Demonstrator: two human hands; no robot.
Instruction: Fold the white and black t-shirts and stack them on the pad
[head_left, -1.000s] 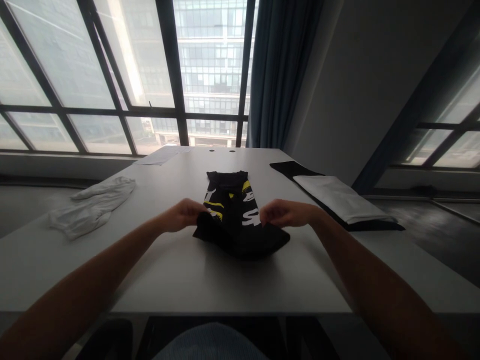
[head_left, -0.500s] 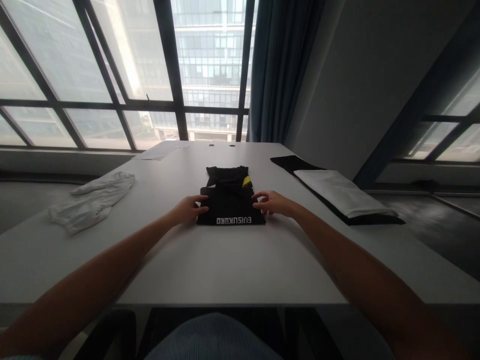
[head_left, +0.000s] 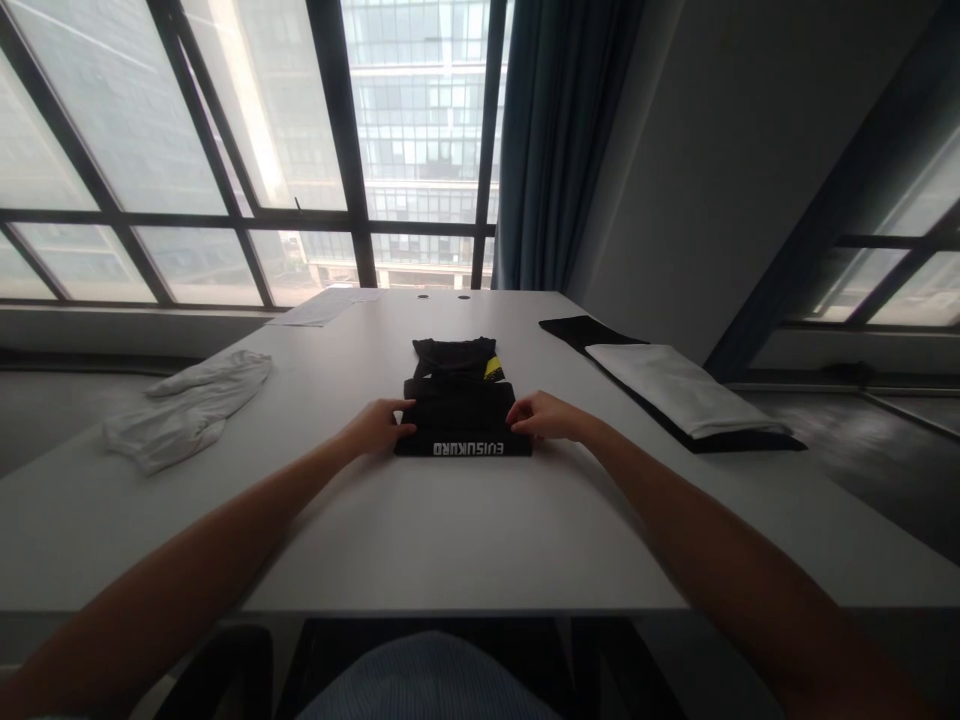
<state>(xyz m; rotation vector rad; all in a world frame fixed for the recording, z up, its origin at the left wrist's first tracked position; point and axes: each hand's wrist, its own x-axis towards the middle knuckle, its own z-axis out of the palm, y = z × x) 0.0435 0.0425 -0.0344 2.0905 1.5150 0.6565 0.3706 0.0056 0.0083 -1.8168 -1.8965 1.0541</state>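
A black T-shirt [head_left: 459, 406] lies folded in front of me, with white block lettering along its near edge and a yellow patch near the far right. My left hand [head_left: 376, 427] is at its left side, thumb and forefinger on the edge of the upper folded layer. On the right side, my right hand [head_left: 546, 415] pinches the same layer between thumb and fingers. The far part of the shirt, with the neckline, lies flat beyond the fold. Cloth between the fingertips is partly hidden.
On the white table [head_left: 450, 540], a crumpled white garment [head_left: 187, 410] lies to the left and a white sheet [head_left: 324, 306] at the far left. A folded white cloth [head_left: 675, 388] rests on a black cloth [head_left: 581, 328] to the right. Windows and a blue curtain [head_left: 566, 150] stand behind.
My right fingers have closed together on the shirt's edge. The black upper layer now shows a distinct fold line above the lettering. The view has tilted up slightly.
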